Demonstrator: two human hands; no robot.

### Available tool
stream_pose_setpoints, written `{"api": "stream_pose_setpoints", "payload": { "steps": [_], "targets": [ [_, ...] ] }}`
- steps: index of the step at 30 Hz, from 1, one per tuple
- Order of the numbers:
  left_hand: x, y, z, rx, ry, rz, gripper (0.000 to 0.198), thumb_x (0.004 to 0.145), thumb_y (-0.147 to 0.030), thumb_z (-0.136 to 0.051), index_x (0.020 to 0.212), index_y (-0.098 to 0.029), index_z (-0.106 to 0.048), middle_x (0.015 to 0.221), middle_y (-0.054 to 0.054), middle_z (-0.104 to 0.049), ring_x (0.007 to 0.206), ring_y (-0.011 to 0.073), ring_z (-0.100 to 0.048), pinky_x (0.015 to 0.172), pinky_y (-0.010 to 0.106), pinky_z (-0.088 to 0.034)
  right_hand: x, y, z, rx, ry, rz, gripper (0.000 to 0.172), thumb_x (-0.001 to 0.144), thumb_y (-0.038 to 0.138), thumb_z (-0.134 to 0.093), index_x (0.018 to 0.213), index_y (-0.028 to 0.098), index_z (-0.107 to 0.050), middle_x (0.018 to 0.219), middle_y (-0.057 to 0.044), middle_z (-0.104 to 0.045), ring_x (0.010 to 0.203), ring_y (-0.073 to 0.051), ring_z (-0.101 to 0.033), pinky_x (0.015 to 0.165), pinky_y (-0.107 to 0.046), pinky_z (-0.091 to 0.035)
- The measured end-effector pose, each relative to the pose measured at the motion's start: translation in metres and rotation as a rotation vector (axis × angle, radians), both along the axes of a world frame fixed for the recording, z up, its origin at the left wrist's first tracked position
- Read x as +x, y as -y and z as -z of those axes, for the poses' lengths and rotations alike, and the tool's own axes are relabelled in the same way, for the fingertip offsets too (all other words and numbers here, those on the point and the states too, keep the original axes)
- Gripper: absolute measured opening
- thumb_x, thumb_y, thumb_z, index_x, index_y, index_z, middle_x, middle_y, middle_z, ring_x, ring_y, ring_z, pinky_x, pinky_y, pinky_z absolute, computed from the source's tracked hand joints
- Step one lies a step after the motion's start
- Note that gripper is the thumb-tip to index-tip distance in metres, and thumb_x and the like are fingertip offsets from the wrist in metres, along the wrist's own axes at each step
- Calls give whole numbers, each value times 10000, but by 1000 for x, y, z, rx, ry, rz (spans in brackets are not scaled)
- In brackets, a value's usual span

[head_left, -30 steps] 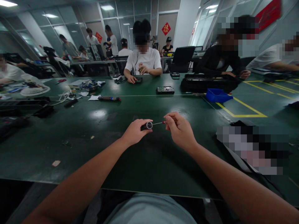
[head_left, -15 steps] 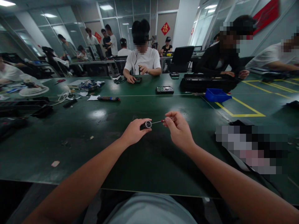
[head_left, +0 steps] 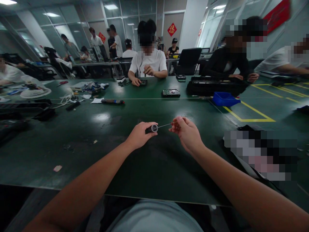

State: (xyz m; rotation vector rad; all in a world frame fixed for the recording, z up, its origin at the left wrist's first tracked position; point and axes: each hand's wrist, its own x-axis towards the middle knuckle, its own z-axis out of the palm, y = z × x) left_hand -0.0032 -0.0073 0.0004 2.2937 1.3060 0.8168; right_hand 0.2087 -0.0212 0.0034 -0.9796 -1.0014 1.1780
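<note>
a small cylindrical part point(head_left: 154, 128) is pinched at the fingertips of the left hand point(head_left: 140, 135); a thin screwdriver point(head_left: 166, 124) is gripped by the curled fingers of the right hand point(head_left: 188, 133), its tip touching the part.

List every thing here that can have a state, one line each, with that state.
left hand: closed around the small cylinder
small cylinder: gripped, round end facing the camera
right hand: fingers pinching the screwdriver
screwdriver: held, thin tip meeting the small cylinder
blue tray: set down, no hand on it
hard drive: lying flat, no hand on it
</note>
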Motion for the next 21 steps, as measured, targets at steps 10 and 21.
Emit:
{"api": "stream_pose_setpoints", "payload": {
  "steps": [10,21],
  "targets": [
    [0,3,-2,-11,-9,3,455,852,-336,-733,1290,-255,-640,1159,53,-708,1032,246,-614,924,401,-458,2,10,-7,237,448,101,247,962,414,-495,899,198,-597,735,-19,-637,669,-164,-608,659,-340,-481],
    [-1,1,4,-15,-7,57,488,858,-359,-728,1321,-247,-621,1179,55,-705,1045,241,-610,935,382,-446,3,17,-18,276,681,145,304,937,464,-564,829,194,-655,622,0,-624,572,-148,-583,601,-314,-439]
  ]
}}
